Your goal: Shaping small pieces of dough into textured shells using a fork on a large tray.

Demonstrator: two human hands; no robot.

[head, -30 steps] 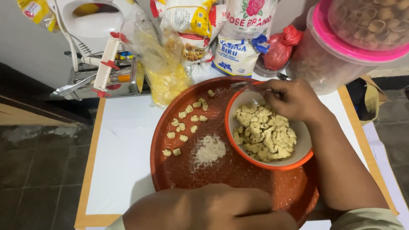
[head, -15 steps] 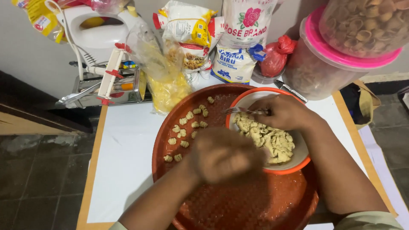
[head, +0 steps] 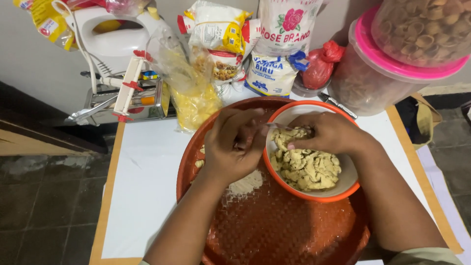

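Observation:
An orange bowl (head: 343, 192) with a white inside holds pale dough pieces (head: 306, 167) and rests on a round red-brown woven tray (head: 274, 230). My right hand (head: 329, 133) is over the bowl's far side, closed on a thin metal fork (head: 274, 127) that points left. My left hand (head: 234, 145) hovers over the tray at the bowl's left rim, fingers curled toward the fork's tip; what they pinch is hidden. A small heap of flour (head: 246, 184) lies on the tray below that hand, and small shaped dough bits (head: 199, 163) show beside its wrist.
Behind the tray stand flour bags (head: 287, 29), a yellow-filled plastic bag (head: 194, 105), a red bag (head: 319, 66), a white hand mixer (head: 113, 37) and a metal pasta roller (head: 127, 100). Pink-lidded tubs (head: 392, 54) of shell snacks sit at the right. The white table (head: 142, 186) drops to dark floor on the left.
My left hand came up from the near edge of the tray, across its middle, to the bowl's left rim next to the right hand. The right hand stayed at the bowl.

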